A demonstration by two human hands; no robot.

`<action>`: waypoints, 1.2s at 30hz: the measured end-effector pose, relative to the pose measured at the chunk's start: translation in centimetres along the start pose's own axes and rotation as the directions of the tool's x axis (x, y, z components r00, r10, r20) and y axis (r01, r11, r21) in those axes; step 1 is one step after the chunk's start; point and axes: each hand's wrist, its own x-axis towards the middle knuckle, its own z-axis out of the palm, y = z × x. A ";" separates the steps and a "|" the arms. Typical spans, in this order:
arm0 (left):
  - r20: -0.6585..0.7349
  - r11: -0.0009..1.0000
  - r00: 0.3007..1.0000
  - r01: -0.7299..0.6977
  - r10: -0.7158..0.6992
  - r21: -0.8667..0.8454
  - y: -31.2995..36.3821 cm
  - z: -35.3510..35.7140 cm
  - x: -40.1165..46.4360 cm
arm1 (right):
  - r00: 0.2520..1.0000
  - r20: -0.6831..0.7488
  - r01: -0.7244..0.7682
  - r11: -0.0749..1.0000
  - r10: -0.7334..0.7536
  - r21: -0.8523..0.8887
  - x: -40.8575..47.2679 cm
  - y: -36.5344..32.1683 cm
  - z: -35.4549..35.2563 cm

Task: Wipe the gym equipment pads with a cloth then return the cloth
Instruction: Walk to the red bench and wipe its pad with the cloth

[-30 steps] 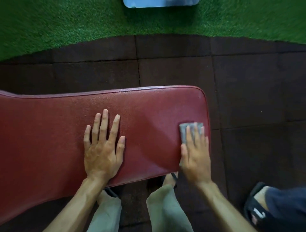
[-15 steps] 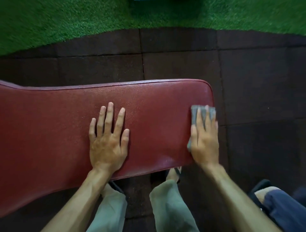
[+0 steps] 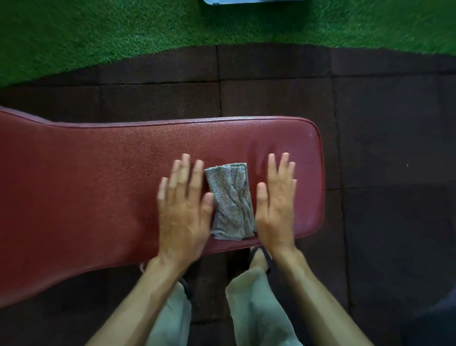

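Observation:
A long red padded bench (image 3: 98, 187) runs across the view, its rounded end at the right. A folded grey cloth (image 3: 231, 200) lies loose on the pad near that end. My left hand (image 3: 183, 210) is flat and spread just left of the cloth, its thumb at the cloth's edge. My right hand (image 3: 277, 205) is flat and spread just right of it, with the base of its thumb touching the cloth's lower corner. Neither hand grips the cloth. Both hands are blurred by motion.
Dark rubber floor tiles (image 3: 382, 123) surround the bench. Green artificial turf (image 3: 98, 32) lies beyond them, with a light blue object (image 3: 251, 1) at the top edge. My legs in pale trousers (image 3: 256, 308) stand below the bench's near edge.
My right hand has let go of the cloth, which now lies uncovered between my hands, further left on the pad. My left hand has shifted right, up to the cloth.

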 end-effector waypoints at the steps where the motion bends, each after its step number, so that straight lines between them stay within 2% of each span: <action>1: 0.017 0.999 0.999 -0.028 0.027 0.023 1.9 0.9 -0.2 | 0.999 -0.014 -0.042 0.998 0.041 -0.048 0.6 0.9 -0.5; 4: 0.070 0.989 0.995 -0.074 0.066 0.125 5.8 3.9 0.8 | 0.998 0.023 -0.058 0.980 0.063 -0.192 1.5 3.2 -1.0; 8: 0.108 0.952 0.985 -0.156 0.132 0.263 1.9 2.8 5.5 | 0.999 0.013 -0.047 0.963 0.053 -0.264 1.5 3.4 -0.5; 10: 0.050 0.959 0.998 -0.048 0.035 0.278 -2.3 0.5 5.4 | 0.997 0.000 -0.070 0.960 0.072 -0.271 1.3 2.8 -0.1; 11: 0.026 0.973 0.999 0.018 -0.025 0.231 -4.1 -0.2 4.1 | 0.997 0.004 -0.067 0.960 0.071 -0.271 1.2 2.4 0.2; 13: 0.040 0.981 0.996 0.066 -0.074 0.183 -4.9 -0.4 -0.8 | 0.999 0.036 -0.020 0.957 0.032 -0.290 0.7 1.6 0.9; 16: 0.111 0.977 0.994 -0.036 0.013 0.209 -1.6 1.5 -5.3 | 0.996 0.084 0.059 0.935 -0.032 -0.348 -0.4 0.9 2.0; 19: 0.152 0.934 0.958 -0.274 0.244 0.229 -1.9 1.1 1.9 | 0.998 0.066 0.035 0.932 -0.012 -0.361 -0.5 0.5 2.6; 20: 0.171 0.911 0.949 -0.305 0.266 0.277 -3.5 0.1 4.7 | 0.998 0.056 0.026 0.931 -0.006 -0.364 -0.5 0.4 2.7; 22: 0.109 0.906 0.979 -0.202 0.173 0.372 -8.3 -2.8 7.4 | 0.998 0.060 0.007 0.937 0.015 -0.350 -0.5 -0.1 2.9; 24: 0.045 0.944 0.999 -0.022 0.007 0.330 -12.2 -5.1 5.1 | 0.997 0.075 0.025 0.937 0.002 -0.350 -0.9 -1.1 3.5; 26: 0.026 0.959 0.996 0.070 -0.080 0.274 -12.3 -5.2 0.0 | 0.992 0.117 0.092 0.927 -0.052 -0.364 -1.7 -2.4 4.5; 27: 0.044 0.954 0.997 0.054 -0.070 0.294 -10.8 -4.3 -2.7 | 0.989 0.131 0.107 0.926 -0.063 -0.363 -2.1 -3.0 5.1; 29: 0.147 0.953 0.987 -0.102 0.062 0.284 -7.8 -2.2 -6.1 | 0.991 0.125 0.080 0.936 -0.039 -0.342 -2.8 -4.4 6.3; 31: 0.172 0.943 0.964 -0.238 0.201 0.235 -7.4 -1.9 -3.4 | 0.996 0.089 0.039 0.943 -0.010 -0.329 -2.9 -5.5 7.0; 32: 0.172 0.923 0.955 -0.282 0.242 0.264 -8.5 -2.5 -0.4 | 0.997 0.070 0.034 0.940 -0.011 -0.340 -2.7 -6.0 7.3; 34: 0.160 0.899 0.964 -0.257 0.212 0.355 -12.5 -5.5 5.0 | 0.998 0.056 0.034 0.929 -0.015 -0.368 -2.8 -6.9 8.1; 36: 0.069 0.928 0.997 -0.067 0.045 0.365 -17.8 -8.4 6.8 | 0.999 0.049 0.021 0.929 -0.004 -0.369 -3.1 -7.9 9.2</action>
